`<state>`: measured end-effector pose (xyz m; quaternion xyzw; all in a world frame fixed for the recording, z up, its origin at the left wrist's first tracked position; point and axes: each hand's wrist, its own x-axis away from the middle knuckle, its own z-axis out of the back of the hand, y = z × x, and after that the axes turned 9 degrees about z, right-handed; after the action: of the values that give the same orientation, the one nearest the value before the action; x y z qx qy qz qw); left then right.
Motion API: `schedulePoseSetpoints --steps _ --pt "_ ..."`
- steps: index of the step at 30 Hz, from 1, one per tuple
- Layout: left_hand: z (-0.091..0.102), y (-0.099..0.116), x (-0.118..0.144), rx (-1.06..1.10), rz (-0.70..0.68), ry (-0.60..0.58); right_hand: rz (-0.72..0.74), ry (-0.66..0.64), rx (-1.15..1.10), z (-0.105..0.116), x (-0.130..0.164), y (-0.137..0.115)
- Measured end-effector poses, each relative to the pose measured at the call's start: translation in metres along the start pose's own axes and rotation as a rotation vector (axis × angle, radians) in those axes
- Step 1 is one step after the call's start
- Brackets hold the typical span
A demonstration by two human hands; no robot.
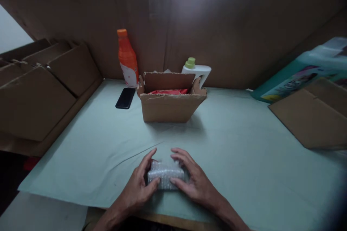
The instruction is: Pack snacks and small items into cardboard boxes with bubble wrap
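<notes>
A small bundle of clear bubble wrap (166, 177) lies near the front edge of the cloth-covered table, between my two hands. My left hand (141, 182) grips its left end, the thumb on the near face and the index finger raised past the far side. At the right end my right hand (192, 177) holds it the same way, thumb in front and fingers curved behind. What the wrap contains cannot be made out. Beyond my hands stands an open cardboard box (168, 108) with a red packet (173, 91) inside.
A black phone (125, 98) lies left of the box. Behind stand an orange bottle (128, 59) and a white bottle with a green cap (200, 69). Cardboard boxes (35, 104) line the left side. A large teal bottle (292, 74) leans at right behind a cardboard piece (311, 115).
</notes>
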<state>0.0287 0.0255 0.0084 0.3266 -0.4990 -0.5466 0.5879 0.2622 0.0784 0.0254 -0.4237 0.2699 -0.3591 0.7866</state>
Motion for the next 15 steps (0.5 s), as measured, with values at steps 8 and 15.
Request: schedulePoseSetpoints --steps 8,15 --pt "-0.007 0.009 -0.009 -0.191 -0.304 0.048 -0.216 0.012 -0.423 0.019 0.001 0.004" --pt "0.031 0.071 -0.055 -0.499 -0.658 0.329 -0.208 0.205 -0.232 0.03 -0.006 0.009"
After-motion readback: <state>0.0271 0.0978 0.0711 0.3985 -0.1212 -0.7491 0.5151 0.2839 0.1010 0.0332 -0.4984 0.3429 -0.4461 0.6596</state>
